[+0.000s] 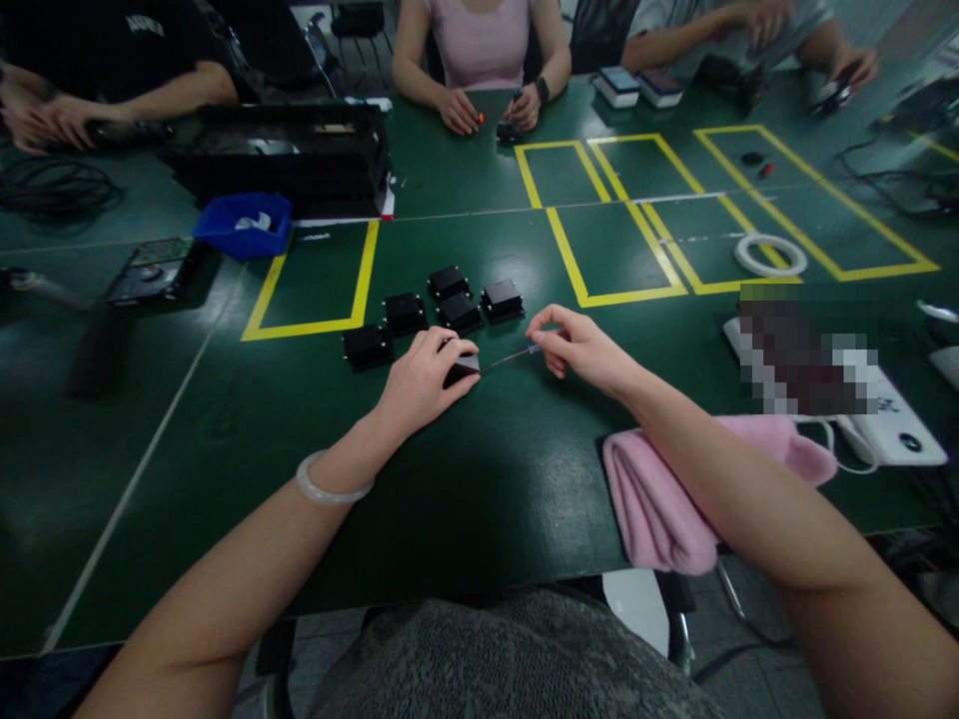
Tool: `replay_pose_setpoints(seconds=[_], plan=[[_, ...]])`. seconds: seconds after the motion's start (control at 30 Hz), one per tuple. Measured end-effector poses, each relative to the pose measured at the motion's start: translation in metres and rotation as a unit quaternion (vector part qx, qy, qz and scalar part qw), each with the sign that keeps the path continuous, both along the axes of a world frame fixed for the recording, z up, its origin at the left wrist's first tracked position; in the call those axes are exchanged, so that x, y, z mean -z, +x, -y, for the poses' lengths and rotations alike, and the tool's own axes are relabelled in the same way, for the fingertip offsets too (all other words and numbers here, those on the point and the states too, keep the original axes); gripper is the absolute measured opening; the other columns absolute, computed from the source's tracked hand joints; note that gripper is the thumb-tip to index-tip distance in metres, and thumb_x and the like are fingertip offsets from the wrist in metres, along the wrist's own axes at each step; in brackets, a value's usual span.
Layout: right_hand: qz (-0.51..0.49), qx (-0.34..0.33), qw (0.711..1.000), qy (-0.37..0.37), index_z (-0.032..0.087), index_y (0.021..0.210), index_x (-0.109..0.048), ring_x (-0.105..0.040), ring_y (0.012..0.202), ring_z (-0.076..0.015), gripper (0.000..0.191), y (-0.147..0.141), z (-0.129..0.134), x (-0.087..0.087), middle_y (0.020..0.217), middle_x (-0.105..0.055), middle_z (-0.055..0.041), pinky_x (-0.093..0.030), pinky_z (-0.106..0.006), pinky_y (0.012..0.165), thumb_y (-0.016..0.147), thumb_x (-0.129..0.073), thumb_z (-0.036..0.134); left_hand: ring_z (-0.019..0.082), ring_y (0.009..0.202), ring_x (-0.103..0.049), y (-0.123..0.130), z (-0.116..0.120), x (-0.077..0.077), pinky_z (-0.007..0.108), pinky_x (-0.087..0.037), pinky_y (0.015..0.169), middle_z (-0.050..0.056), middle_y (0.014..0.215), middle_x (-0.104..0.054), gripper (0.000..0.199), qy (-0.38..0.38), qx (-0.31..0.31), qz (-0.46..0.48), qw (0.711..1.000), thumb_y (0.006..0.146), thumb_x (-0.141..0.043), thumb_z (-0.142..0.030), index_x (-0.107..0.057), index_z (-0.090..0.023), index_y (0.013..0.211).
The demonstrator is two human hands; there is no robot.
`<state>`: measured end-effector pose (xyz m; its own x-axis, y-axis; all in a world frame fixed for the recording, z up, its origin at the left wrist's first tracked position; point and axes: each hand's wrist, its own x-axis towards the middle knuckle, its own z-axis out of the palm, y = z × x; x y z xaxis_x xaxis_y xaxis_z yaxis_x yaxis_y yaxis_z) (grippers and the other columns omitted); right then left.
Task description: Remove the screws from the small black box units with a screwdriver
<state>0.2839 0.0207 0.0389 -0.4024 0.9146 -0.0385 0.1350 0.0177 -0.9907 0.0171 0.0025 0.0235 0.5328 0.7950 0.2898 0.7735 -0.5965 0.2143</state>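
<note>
Spanning the view, the green table (524, 499) is carrying a folded towel (655, 499) near the right forearm. The left hand (427, 377), partly closed, is holding one black box (466, 367) on the table, with five others (460, 314) lying just beyond. The right hand (567, 345), fingertips closed, is pinching a thin tool (509, 359), its tip reaching the held box's right side.

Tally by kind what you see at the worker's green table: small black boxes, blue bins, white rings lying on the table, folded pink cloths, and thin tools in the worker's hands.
Small black boxes: 6, one of them under the left hand
Blue bin: 1
White ring: 1
Pink cloth: 1
Thin tool: 1, in the right hand
Total: 10
</note>
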Motion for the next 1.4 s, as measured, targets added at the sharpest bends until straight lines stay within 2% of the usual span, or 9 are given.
replay_pose_setpoints(seconds=[0.13, 0.33, 0.53, 0.7, 0.9, 1.0, 1.1, 1.3, 1.4], plan=[[0.009, 0.01, 1.0, 0.008, 0.02, 0.1, -0.052, -0.047, 0.043, -0.0076, 0.01, 0.0, 0.0, -0.0006, 0.053, -0.052, 0.0098, -0.036, -0.019, 0.046, 0.097, -0.056, 0.011, 0.03, 0.115, -0.06, 0.0002, 0.0002, -0.0007, 0.043, -0.06, 0.085, 0.012, 0.124, -0.06, 0.031, -0.005, -0.001, -0.002, 1.0, 0.095, -0.067, -0.028, -0.058, -0.021, 0.124], [-0.017, 0.004, 1.0, -0.014, 0.02, 0.093, -0.052, -0.043, 0.04, -0.0078, 0.01, -0.0005, 0.0003, -0.0002, 0.045, -0.042, 0.0119, -0.038, -0.02, 0.045, 0.102, -0.053, 0.02, 0.03, 0.115, -0.06, -0.0003, 0.0003, -0.0014, 0.043, -0.06, 0.084, 0.012, 0.125, -0.059, 0.031, -0.011, -0.001, -0.002, 1.0, 0.096, -0.066, -0.031, -0.057, -0.022, 0.125], [0.002, 0.011, 1.0, 0.003, 0.02, 0.099, -0.053, -0.047, 0.042, -0.0079, 0.01, -0.0001, 0.0002, -0.0015, 0.051, -0.052, 0.01, -0.036, -0.02, 0.046, 0.098, -0.057, 0.011, 0.03, 0.115, -0.06, 0.0, -0.0002, -0.0013, 0.043, -0.06, 0.084, 0.011, 0.125, -0.059, 0.031, -0.011, 0.001, 0.001, 1.0, 0.096, -0.066, -0.03, -0.057, -0.022, 0.124], [-0.012, 0.007, 1.0, -0.017, 0.021, 0.094, -0.052, -0.043, 0.04, -0.0084, 0.009, -0.0012, 0.0006, -0.0015, 0.045, -0.043, 0.0119, -0.037, -0.021, 0.045, 0.102, -0.053, 0.018, 0.03, 0.115, -0.06, -0.0005, -0.0002, -0.0007, 0.043, -0.06, 0.084, 0.011, 0.125, -0.059, 0.031, -0.009, 0.001, 0.001, 1.0, 0.096, -0.066, -0.03, -0.057, -0.022, 0.125], [0.006, 0.009, 1.0, 0.012, 0.02, 0.1, -0.053, -0.047, 0.042, -0.0075, 0.01, 0.0004, -0.0005, -0.0003, 0.052, -0.052, 0.0099, -0.036, -0.019, 0.046, 0.097, -0.058, 0.011, 0.03, 0.115, -0.06, -0.0001, 0.0002, -0.0012, 0.044, -0.059, 0.086, 0.011, 0.124, -0.06, 0.031, -0.011, -0.002, 0.003, 1.0, 0.095, -0.066, -0.03, -0.058, -0.022, 0.124], [-0.002, 0.005, 1.0, 0.0, 0.02, 0.097, -0.053, -0.046, 0.042, -0.0078, 0.006, 0.0004, -0.0002, -0.0004, 0.05, -0.049, 0.0101, -0.037, -0.02, 0.046, 0.1, -0.057, 0.017, 0.03, 0.116, -0.06, 0.0001, 0.0003, -0.0009, 0.044, -0.059, 0.089, 0.011, 0.124, -0.06, 0.03, -0.011, -0.002, 0.005, 1.0, 0.095, -0.066, -0.029, -0.058, -0.023, 0.123], [-0.015, -0.003, 1.0, -0.016, 0.021, 0.093, -0.052, -0.043, 0.041, -0.0081, 0.01, 0.0003, 0.0, -0.0001, 0.046, -0.042, 0.0114, -0.038, -0.021, 0.046, 0.103, -0.055, 0.023, 0.03, 0.116, -0.06, -0.0002, 0.0002, -0.0004, 0.045, -0.059, 0.088, 0.011, 0.124, -0.06, 0.03, -0.01, -0.001, 0.002, 1.0, 0.096, -0.066, -0.03, -0.058, -0.023, 0.124], [0.0, 0.006, 1.0, 0.006, 0.02, 0.1, -0.053, -0.048, 0.043, -0.0081, 0.009, 0.0009, -0.0007, 0.0001, 0.052, -0.051, 0.0099, -0.037, -0.019, 0.046, 0.097, -0.057, 0.012, 0.03, 0.115, -0.06, -0.0008, -0.0006, 0.0001, 0.043, -0.06, 0.085, 0.011, 0.125, -0.059, 0.031, -0.007, 0.002, 0.004, 1.0, 0.095, -0.067, -0.029, -0.058, -0.022, 0.124], [-0.006, 0.007, 1.0, -0.004, 0.02, 0.097, -0.053, -0.046, 0.042, -0.008, 0.006, 0.0001, -0.0003, -0.0004, 0.05, -0.049, 0.0103, -0.037, -0.02, 0.045, 0.1, -0.056, 0.015, 0.03, 0.115, -0.06, -0.001, -0.0007, 0.0003, 0.043, -0.059, 0.085, 0.011, 0.124, -0.059, 0.031, -0.003, 0.001, 0.001, 1.0, 0.095, -0.067, -0.03, -0.058, -0.022, 0.124]])
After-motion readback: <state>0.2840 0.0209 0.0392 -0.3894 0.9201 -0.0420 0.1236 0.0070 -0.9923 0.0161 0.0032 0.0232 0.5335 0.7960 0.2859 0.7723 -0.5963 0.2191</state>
